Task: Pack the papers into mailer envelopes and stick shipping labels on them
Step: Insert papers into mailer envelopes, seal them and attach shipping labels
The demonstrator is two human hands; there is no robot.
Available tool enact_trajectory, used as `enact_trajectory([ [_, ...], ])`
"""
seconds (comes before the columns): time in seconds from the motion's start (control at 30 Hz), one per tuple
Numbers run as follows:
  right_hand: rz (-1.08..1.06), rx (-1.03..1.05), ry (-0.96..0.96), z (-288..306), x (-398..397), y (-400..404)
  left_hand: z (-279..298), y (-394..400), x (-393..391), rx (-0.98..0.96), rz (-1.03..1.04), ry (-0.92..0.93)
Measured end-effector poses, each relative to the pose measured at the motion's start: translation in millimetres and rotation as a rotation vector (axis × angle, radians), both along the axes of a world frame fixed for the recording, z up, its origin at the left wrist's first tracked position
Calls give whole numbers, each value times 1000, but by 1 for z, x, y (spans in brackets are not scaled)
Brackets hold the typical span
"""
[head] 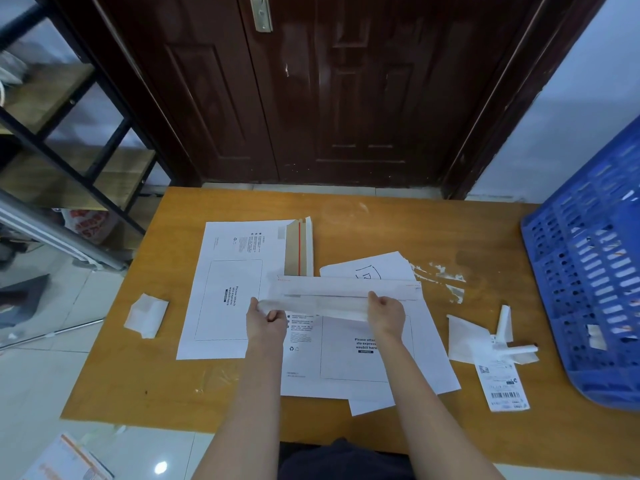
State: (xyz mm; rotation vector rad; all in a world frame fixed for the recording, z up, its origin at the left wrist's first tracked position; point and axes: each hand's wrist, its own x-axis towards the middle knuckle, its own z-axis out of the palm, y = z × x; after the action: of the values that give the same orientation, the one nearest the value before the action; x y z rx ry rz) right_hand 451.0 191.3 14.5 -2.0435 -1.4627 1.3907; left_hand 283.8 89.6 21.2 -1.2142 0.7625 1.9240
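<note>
A white mailer envelope [360, 362] lies in front of me on the wooden table [346, 216], printed side up. Its top flap [346, 289] is raised. My left hand [265, 322] and my right hand [386, 315] each pinch an end of a long white strip [318, 306] stretched along the flap. A second white mailer [239, 289] lies to the left with its flap open, showing brown card and a red line. A paper sheet [370, 268] with a drawn mark sticks out behind the flap. A printed shipping label [502, 386] lies at the right.
A blue plastic crate [588, 271] leans at the table's right edge. Crumpled white backing paper [147, 315] lies at the left; more scraps [485, 337] sit near the label. A dark door stands beyond the table, and a metal shelf [69, 133] is at the far left.
</note>
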Motion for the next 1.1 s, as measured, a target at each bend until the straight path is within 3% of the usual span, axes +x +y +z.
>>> enact_trajectory([
  [0.27,-27,6,-1,-6,4,6,0,-9,-5,79,-74,89],
  [0.43,-23,-26,-2,-11,6,9,-6,-9,-6,137,-25,32],
  [0.83,-73,-43,-23,-21,7,-2,1,-6,0,68,-41,91],
  [0.97,-231,-30,-79,-16,26,8,10,-16,-17,-7,54,116],
  [1.1,-384,28,-17,-11,51,21,17,-34,-52,-140,-29,332],
])
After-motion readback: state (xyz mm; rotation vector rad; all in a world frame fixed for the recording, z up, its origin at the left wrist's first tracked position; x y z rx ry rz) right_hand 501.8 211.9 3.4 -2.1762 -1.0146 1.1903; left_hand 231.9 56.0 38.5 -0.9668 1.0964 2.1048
